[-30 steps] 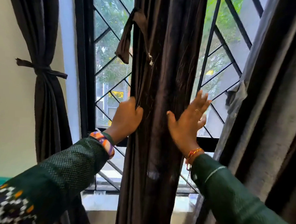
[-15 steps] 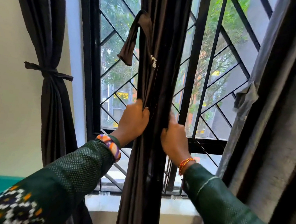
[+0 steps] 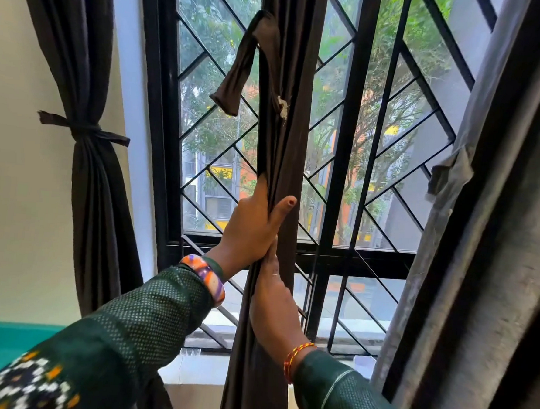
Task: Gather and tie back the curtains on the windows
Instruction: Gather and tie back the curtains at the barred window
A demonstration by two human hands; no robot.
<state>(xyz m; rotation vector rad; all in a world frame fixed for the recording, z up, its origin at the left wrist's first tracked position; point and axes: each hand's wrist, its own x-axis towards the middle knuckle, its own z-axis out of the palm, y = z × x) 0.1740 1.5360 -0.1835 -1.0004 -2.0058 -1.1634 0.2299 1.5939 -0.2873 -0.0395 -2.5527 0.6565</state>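
Note:
A dark brown curtain (image 3: 285, 142) hangs in the middle of the window, bunched into a narrow column. Its loose tie strap (image 3: 238, 76) dangles from its left side, higher up. My left hand (image 3: 254, 228) grips the bunched cloth, fingers behind it and thumb pointing up across the front. Directly below, my right hand (image 3: 275, 305) wraps the same bunch, its fingers hidden behind the fabric. At the left wall another dark curtain (image 3: 92, 193) is gathered and bound by a knotted tie (image 3: 83, 128).
A black window frame with a diagonal metal grille (image 3: 376, 147) stands behind the curtains. A grey curtain (image 3: 481, 249) hangs loose along the right edge, with a strap (image 3: 444, 174) on it. A pale sill (image 3: 195, 370) runs below. Teal fabric (image 3: 0, 346) lies lower left.
The middle curtain went from spread wide to a tight narrow bunch. My right hand slid left and down to just under my left hand, closing around the cloth.

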